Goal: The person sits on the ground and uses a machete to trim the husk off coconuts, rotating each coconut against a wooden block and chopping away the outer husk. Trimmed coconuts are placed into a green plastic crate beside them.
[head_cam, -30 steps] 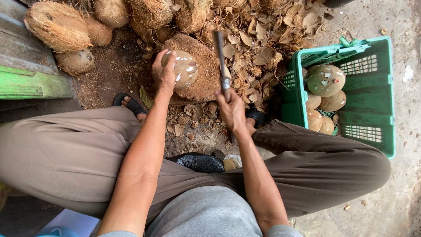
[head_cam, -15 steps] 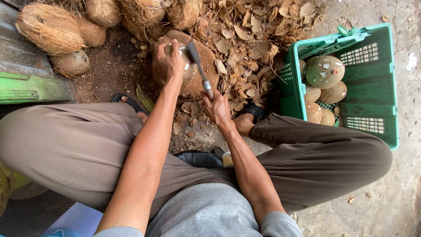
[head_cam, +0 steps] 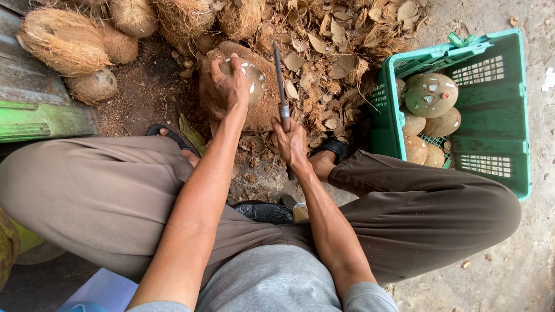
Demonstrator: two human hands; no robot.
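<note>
the left hand [head_cam: 230, 86] is clamped over a peeled, pale coconut [head_cam: 250, 78], pinning it on a round brown chopping block [head_cam: 260, 110] between the person's feet. the right hand [head_cam: 291, 140] is closed tight around the handle of a long knife [head_cam: 278, 69], whose blade stands just to the right of the coconut and points away from the body, apart from the shell as far as the view shows. judged from this, the step in hand is trimming the last brown skin off the nut: a few dark flecks remain on its pale surface. the next move would call for a short, controlled stroke with the blade angled away from the left fingers, which sit very near the cutting line, and probably a turn of the nut to expose an untrimmed side.

a green plastic crate [head_cam: 497, 110] stands on the ground to the right, just beside the right knee. it holds several trimmed coconuts [head_cam: 430, 95], pale with brown patches, heaped at its left end; the rest of its floor shows bare grid. unpeeled husked coconuts [head_cam: 63, 40] lie on the ground at the upper left, and husk chips [head_cam: 341, 63] cover the ground behind the block.
</note>
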